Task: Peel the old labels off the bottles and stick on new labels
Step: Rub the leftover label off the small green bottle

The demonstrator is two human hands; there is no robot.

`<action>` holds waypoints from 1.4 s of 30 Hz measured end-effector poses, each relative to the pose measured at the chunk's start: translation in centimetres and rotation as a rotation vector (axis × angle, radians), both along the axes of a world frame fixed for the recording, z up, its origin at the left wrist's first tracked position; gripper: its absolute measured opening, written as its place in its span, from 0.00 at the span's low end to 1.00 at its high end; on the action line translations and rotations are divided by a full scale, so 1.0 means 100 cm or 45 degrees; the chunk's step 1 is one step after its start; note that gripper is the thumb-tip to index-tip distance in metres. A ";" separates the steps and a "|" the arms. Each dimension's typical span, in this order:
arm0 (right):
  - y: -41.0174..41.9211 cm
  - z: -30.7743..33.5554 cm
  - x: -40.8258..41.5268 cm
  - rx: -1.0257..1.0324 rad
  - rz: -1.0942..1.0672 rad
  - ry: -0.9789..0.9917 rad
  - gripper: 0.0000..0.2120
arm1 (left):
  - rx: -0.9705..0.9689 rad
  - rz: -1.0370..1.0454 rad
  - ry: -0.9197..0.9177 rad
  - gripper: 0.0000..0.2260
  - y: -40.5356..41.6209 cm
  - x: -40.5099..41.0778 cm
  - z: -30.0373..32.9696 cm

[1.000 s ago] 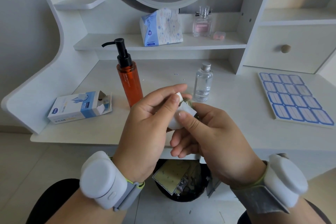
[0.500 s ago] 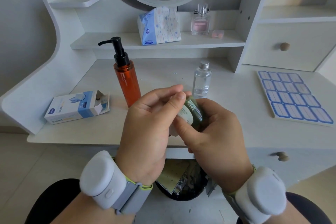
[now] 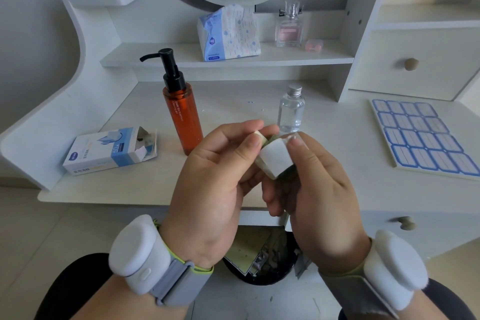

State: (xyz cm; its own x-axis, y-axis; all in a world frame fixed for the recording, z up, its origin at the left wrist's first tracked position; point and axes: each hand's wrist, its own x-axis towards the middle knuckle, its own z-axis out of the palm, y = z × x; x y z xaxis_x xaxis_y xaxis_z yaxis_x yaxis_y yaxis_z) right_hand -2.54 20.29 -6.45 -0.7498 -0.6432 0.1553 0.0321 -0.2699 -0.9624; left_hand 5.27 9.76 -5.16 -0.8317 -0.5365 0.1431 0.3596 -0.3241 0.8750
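In front of my chest I hold a small dark green bottle point(image 3: 265, 163) between both hands, mostly hidden by my fingers. A white label point(image 3: 275, 161) stands half peeled off it, its blank back facing me. My right hand point(image 3: 311, 189) pinches the label's upper corner with thumb and forefinger. My left hand point(image 3: 220, 176) grips the bottle's top end. An orange pump bottle point(image 3: 183, 122) and a small clear bottle point(image 3: 291, 112) with a silver cap stand on the white desk point(image 3: 130, 189) behind. A sheet of blue-edged new labels point(image 3: 420, 135) lies at the right.
An opened blue and white box point(image 3: 109, 149) lies at the desk's left. A tissue pack point(image 3: 228, 34), a perfume bottle point(image 3: 289, 26) and a small pink case point(image 3: 314, 45) sit on the shelf. A black waste bin point(image 3: 262, 260) with scraps stands below my hands.
The bottle turned in my hands: half a second ago its printed label face showed, now the white label is lifted away from it, pulled by my right hand.
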 end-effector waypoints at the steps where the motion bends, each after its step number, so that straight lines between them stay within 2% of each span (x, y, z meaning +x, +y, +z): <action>1: 0.000 0.000 -0.001 0.000 0.023 -0.063 0.19 | -0.019 -0.011 0.013 0.07 -0.001 0.000 -0.001; 4: -0.001 0.002 -0.005 -0.037 0.073 -0.252 0.17 | -0.039 -0.060 0.025 0.08 -0.004 -0.001 -0.004; 11: -0.001 0.004 -0.004 0.034 0.078 -0.058 0.15 | -0.076 0.009 -0.002 0.07 -0.007 -0.004 -0.004; 14: -0.001 0.003 -0.005 0.014 0.069 -0.087 0.16 | -0.087 0.005 0.010 0.08 -0.006 -0.004 -0.004; 18: 0.001 -0.001 -0.005 -0.090 0.212 -0.223 0.14 | -0.104 -0.004 0.044 0.07 -0.008 -0.002 -0.002; 24: 0.005 0.000 -0.009 -0.132 0.334 -0.180 0.11 | -0.127 0.003 0.086 0.09 -0.012 0.000 0.001; 28: 0.005 0.003 -0.010 -0.112 0.329 -0.161 0.09 | -0.244 0.009 0.093 0.09 -0.011 0.000 0.003; 32: 0.003 0.005 -0.011 -0.094 0.256 -0.130 0.14 | -0.388 0.010 0.106 0.08 -0.010 -0.001 0.002; 35: 0.002 0.005 -0.011 -0.074 0.218 -0.107 0.15 | -0.336 -0.002 0.111 0.08 -0.010 0.000 0.002; 42: 0.000 0.000 -0.011 -0.184 0.341 -0.215 0.07 | -0.163 0.040 0.111 0.09 -0.014 -0.002 -0.002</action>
